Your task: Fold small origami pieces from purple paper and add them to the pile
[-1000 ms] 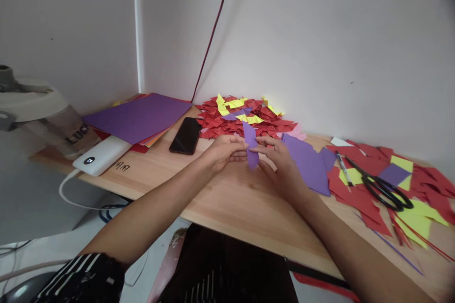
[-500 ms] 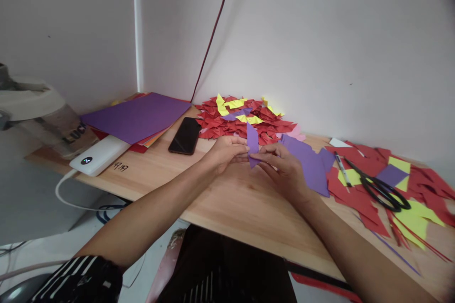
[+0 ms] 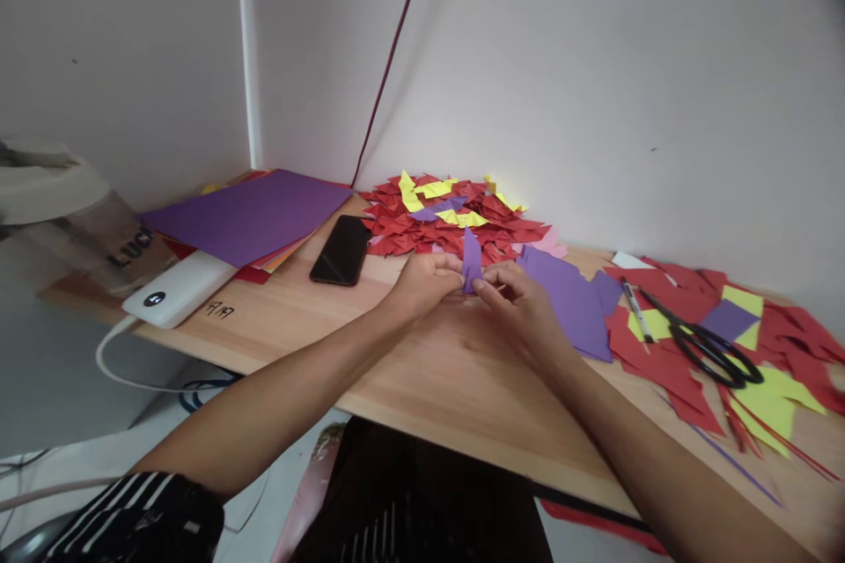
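With the purple strip (image 3: 471, 257) as the clock's centre and twelve pointing to the wall (image 3: 528, 62), both hands are working close together. The left hand (image 3: 429, 281) is pinching the strip's lower part from nine o'clock, while the right hand (image 3: 518, 290) is gripping its lower edge from between three and four, thumb and fingers closing on the paper. The strip's pointed tip is standing up towards twelve; whether its bottom is touching the surface (image 3: 422, 369) is not showing.

Shaping or folding the paper seems to be the step in hand. The next move is probably calling for a steady left pinch, with the right fingertips lining up the lower edge and pressing any crease flat.

A heap of folded paper (image 3: 402, 233) is lying just behind, around eleven, so reaching forward is leaving little slack. Purple sheets (image 3: 574, 308) are crowding the right wrist at four o'clock, with scissors (image 3: 716, 352) lying farther out that way. The phone (image 3: 341, 250) is resting at nine, well apart from the strip. The widest open room is stretching towards six, ending at the surface's near edge.
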`<state>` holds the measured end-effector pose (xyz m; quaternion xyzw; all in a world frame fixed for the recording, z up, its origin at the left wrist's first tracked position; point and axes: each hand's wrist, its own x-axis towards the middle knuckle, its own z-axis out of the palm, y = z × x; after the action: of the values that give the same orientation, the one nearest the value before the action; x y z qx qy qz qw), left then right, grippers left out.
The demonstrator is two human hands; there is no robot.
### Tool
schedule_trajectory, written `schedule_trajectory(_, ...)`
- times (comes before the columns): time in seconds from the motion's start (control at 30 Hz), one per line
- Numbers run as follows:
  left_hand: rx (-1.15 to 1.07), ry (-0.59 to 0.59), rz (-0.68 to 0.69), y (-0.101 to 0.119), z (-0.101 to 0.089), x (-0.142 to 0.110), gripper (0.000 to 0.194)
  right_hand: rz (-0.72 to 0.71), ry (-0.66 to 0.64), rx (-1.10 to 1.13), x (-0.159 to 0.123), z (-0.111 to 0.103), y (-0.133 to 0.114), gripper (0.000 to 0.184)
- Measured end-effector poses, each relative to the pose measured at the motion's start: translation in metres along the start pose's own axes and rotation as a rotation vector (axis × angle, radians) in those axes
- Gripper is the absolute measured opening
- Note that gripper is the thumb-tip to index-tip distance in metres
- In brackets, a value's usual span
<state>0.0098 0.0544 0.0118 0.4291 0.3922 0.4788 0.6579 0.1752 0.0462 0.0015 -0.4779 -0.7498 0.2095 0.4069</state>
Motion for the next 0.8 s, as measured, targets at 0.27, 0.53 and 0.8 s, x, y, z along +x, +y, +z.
schedule_trajectory(0.27,0.047,-0.008,-0.001,-0.0057,0.0002,0.0011,0.016,0.053,-0.056,0.015,0.0034,-0.0016,0.0024,0.024)
schedule_trajectory(0.53,0.122,-0.022,0.032,-0.0074,-0.0021,0.0021,0.021,0.046,-0.094,0.014,0.0025,-0.0016,0.0054,0.022)
schedule_trajectory(0.8,0.214,-0.025,0.042,-0.0104,-0.0022,0.0028,0.014,0.083,-0.085,0.014,0.0014,0.0001,0.0044,0.022)
